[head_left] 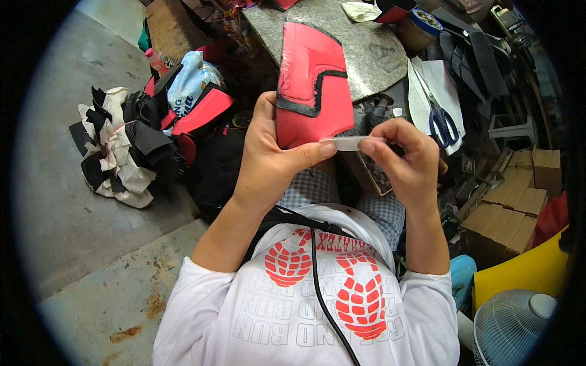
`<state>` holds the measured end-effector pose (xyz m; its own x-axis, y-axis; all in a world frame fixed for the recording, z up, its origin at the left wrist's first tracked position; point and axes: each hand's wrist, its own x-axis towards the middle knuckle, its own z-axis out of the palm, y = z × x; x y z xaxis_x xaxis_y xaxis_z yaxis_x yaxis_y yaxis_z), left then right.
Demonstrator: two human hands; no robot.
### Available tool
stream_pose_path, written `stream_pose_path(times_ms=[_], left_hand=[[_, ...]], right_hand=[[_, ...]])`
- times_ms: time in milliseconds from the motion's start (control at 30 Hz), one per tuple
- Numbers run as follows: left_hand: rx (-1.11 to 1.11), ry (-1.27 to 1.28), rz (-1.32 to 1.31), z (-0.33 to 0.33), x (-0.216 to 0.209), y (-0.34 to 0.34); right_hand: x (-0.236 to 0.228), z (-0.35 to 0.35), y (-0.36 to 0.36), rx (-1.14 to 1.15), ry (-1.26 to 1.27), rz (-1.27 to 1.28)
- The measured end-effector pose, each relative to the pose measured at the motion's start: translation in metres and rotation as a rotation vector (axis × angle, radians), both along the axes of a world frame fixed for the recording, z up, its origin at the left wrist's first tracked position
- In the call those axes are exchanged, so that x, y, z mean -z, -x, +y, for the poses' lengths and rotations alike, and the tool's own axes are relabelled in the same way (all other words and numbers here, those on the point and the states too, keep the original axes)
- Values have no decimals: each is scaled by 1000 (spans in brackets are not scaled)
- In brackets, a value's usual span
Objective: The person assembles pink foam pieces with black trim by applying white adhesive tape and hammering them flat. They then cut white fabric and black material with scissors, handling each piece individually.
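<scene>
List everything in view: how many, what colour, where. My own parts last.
Red-and-black piece: one, red with black trim, in the left hand
Strip: one, whitish, at the piece's lower edge
Table: one, grey, beyond the hands
Scissors: one pair, dark blue handles, right
Sheet: one, white, under the scissors
Round container: one, blue-rimmed, upper right
Tied bundle: one, black and cream, left
Bag: one, blue and white, upper left
Bottle: one, pink, beside the bag
Boxes: several, brown, right
Fan: one, white, lower right
Cable: one, black, down the shirt
Smaller clutter: uncountable
Shirt: one, white with red prints
Shorts: one pair, checked
Left hand, right hand: both bare, centre
</scene>
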<state>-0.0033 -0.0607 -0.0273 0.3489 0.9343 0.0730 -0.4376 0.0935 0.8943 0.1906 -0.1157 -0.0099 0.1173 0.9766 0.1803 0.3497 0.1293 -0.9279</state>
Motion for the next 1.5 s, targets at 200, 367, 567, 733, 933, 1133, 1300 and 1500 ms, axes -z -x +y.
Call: stream_pose_path(times_ms=[200, 367, 567, 733, 933, 1133, 1300, 1500], left_hand=[[79, 145, -85, -1, -1, -3], [165, 235, -186, 1, -4, -5], [219, 226, -56, -1, -3, -8], [235, 237, -34, 0, 5, -8], [206, 127, 54, 2, 24, -19], [-29, -386, 579, 6, 20, -31], [77, -449, 698, 11, 5, -48], [47, -611, 846, 44, 9, -69]], right_hand=[[25, 11, -2, -173, 232, 512], [33, 8, 0, -228, 294, 873], [30, 1, 7, -239, 373, 881], [32, -5, 11, -168, 344, 914], [45, -10, 12, -91, 266, 841], [48, -12, 9, 52, 231, 662], [46, -6, -7, 133, 16, 352], [40, 5, -36, 256, 75, -213]])
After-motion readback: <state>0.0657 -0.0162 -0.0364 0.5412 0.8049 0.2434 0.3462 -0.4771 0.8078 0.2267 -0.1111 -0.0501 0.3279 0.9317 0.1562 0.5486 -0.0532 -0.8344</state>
